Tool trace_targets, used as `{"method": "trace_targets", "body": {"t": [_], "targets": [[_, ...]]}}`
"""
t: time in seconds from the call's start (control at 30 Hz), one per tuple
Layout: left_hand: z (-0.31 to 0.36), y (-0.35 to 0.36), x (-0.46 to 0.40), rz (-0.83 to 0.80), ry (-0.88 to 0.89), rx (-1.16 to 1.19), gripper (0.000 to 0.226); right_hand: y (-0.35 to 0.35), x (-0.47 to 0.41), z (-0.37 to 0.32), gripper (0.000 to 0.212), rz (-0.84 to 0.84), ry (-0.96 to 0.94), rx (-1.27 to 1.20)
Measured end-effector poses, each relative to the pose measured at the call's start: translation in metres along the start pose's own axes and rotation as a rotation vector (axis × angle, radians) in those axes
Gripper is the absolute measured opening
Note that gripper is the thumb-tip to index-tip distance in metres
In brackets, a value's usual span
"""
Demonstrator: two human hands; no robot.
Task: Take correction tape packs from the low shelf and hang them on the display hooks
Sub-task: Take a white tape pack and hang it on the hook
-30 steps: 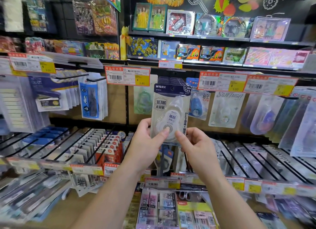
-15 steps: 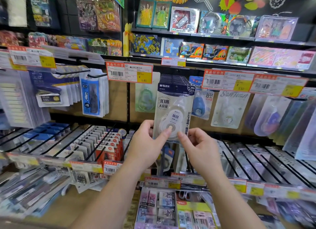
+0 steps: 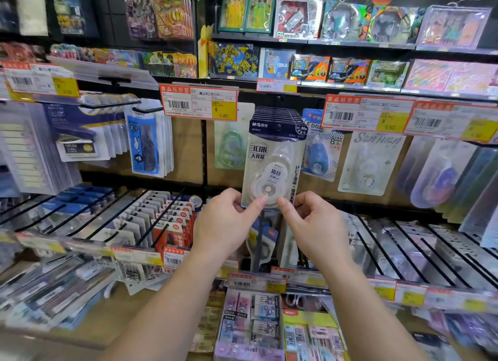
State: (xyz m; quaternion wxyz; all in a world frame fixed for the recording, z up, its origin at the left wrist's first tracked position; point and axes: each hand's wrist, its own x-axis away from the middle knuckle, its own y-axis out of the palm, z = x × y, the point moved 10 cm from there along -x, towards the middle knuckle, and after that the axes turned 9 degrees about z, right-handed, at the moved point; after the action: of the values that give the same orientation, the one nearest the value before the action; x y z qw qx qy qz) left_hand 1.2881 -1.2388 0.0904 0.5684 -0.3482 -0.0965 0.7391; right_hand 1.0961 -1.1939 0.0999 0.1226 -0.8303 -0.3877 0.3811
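A clear correction tape pack (image 3: pixel 272 161) with a dark blue header hangs upright at the front of a row of like packs on a display hook (image 3: pixel 277 127). My left hand (image 3: pixel 229 220) pinches its lower left corner, thumb on the front of the blister. My right hand (image 3: pixel 310 220) pinches the lower right corner. The hook's tip shows through the hole in the header.
Red and yellow price tags (image 3: pixel 199 102) hang above the hooks. Other correction tape packs (image 3: pixel 320 150) hang to the right, blue ruler packs (image 3: pixel 147 142) to the left. Slanted wire racks (image 3: pixel 151 218) of stationery lie below, and a toy shelf (image 3: pixel 310 41) runs above.
Both hands have slid down to the pack's bottom corners. The pack has gone back onto the hook and now sits against the row behind it.
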Motion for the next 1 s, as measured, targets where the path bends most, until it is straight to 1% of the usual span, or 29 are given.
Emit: {"method": "trace_targets", "body": {"t": [0.13, 0.27, 0.43, 0.6, 0.67, 0.73, 0.77, 0.87, 1.0], "targets": [[-0.001, 0.003, -0.004, 0.017, 0.0, -0.002, 0.04, 0.003, -0.006, 0.003, 0.033, -0.009, -0.006, -0.022], [-0.002, 0.008, -0.006, 0.023, -0.003, -0.012, 0.045, 0.005, -0.011, 0.005, 0.031, -0.032, -0.021, -0.022], [0.001, 0.009, -0.002, 0.049, -0.027, -0.066, 0.038, 0.009, -0.017, 0.008, 0.033, -0.074, -0.048, -0.019], [0.001, 0.008, 0.006, 0.095, -0.059, -0.085, 0.042, 0.012, -0.018, 0.013, 0.033, -0.137, -0.069, -0.017], [0.002, 0.006, 0.011, 0.107, -0.063, -0.12, 0.048, 0.013, -0.017, 0.016, 0.036, -0.163, -0.086, -0.011], [0.002, 0.004, 0.016, 0.11, -0.071, -0.177, 0.059, 0.014, -0.015, 0.019, 0.037, -0.183, -0.097, 0.019], [0.001, 0.003, 0.019, 0.111, -0.076, -0.214, 0.061, 0.014, -0.014, 0.021, 0.038, -0.195, -0.104, 0.043], [0.001, 0.001, 0.033, 0.092, -0.048, -0.317, 0.057, 0.012, -0.004, 0.024, 0.044, -0.211, -0.14, 0.13], [-0.005, -0.001, 0.053, 0.029, -0.052, -0.449, 0.072, 0.002, 0.015, 0.025, 0.049, -0.22, -0.142, 0.206]]}}
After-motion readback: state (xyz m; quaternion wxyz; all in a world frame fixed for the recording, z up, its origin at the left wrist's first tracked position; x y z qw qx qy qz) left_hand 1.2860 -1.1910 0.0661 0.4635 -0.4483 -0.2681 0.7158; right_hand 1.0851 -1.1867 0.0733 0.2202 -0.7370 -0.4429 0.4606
